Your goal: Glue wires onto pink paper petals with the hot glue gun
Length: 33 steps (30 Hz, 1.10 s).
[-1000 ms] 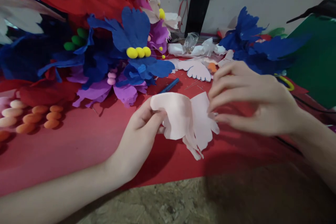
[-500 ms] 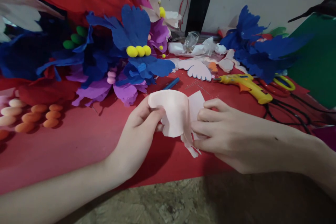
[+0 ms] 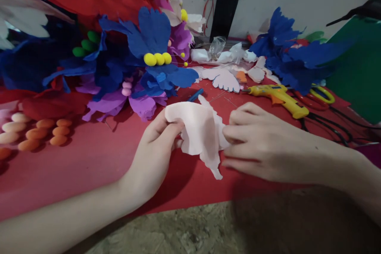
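Because the petals (image 3: pixel 192 127), above the table (image 3: pixel 98 178), look light, soft and easy to crease, they seem best held by the edge, where the left hand (image 3: pixel 156 147) pinches, while the right hand (image 3: pixel 260 143) curls its fingers opposite, gripping or not I cannot tell.

Pale pink petal pieces (image 3: pixel 195 129) — arched, overlapping, wavy-edged

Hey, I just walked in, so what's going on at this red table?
A person's left hand pinches a cluster of pale pink, wavy-edged sheet petals over the red tabletop. The right hand is curled at the petals' right edge; whether it grips them is unclear. A yellow, pistol-shaped glue gun lies beyond that hand, unheld.
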{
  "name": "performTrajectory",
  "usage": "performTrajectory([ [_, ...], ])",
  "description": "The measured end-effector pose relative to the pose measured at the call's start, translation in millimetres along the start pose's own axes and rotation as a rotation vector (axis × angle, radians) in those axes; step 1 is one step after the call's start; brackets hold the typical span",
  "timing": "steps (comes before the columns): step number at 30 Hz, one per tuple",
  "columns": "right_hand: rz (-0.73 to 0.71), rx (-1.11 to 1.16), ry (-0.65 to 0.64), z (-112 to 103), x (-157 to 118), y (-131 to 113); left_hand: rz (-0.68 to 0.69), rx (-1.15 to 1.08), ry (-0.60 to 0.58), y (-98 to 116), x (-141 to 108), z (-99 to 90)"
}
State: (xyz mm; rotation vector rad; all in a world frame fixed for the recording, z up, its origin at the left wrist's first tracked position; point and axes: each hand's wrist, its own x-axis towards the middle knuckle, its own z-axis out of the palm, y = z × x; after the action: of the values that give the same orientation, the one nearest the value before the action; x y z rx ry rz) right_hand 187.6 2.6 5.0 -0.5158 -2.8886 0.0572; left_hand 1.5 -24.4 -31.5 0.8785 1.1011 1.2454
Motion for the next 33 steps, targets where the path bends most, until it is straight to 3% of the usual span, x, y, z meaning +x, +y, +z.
performTrajectory([
  [3,0.147,0.078,0.141,3,3,4,-0.024,-0.029,0.005,1,0,0.9],
  [8,0.519,0.382,0.310,10,6,1,-0.050,-0.020,0.015,1,-3,2.2],
  [13,0.740,0.708,0.275,11,11,-3,-0.069,-0.044,-0.067,1,-3,2.1],
  [17,0.779,0.977,0.227,6,13,-2,0.008,0.006,-0.071,-3,0,1.1],
  [21,0.852,0.994,0.327,1,14,-2,0.194,0.034,-0.088,-10,4,-1.4],
  [25,0.898,0.976,0.354,-3,14,-4,0.339,0.234,-0.062,-11,3,-4.2],
  [27,0.864,0.970,0.357,-1,15,-6,0.333,0.296,-0.132,-7,-1,-3.2],
  [30,0.759,0.991,0.305,5,15,-8,0.214,0.241,-0.286,-1,-6,0.6],
  [33,0.662,0.933,0.264,10,14,-9,0.167,0.174,-0.325,1,-7,2.6],
])
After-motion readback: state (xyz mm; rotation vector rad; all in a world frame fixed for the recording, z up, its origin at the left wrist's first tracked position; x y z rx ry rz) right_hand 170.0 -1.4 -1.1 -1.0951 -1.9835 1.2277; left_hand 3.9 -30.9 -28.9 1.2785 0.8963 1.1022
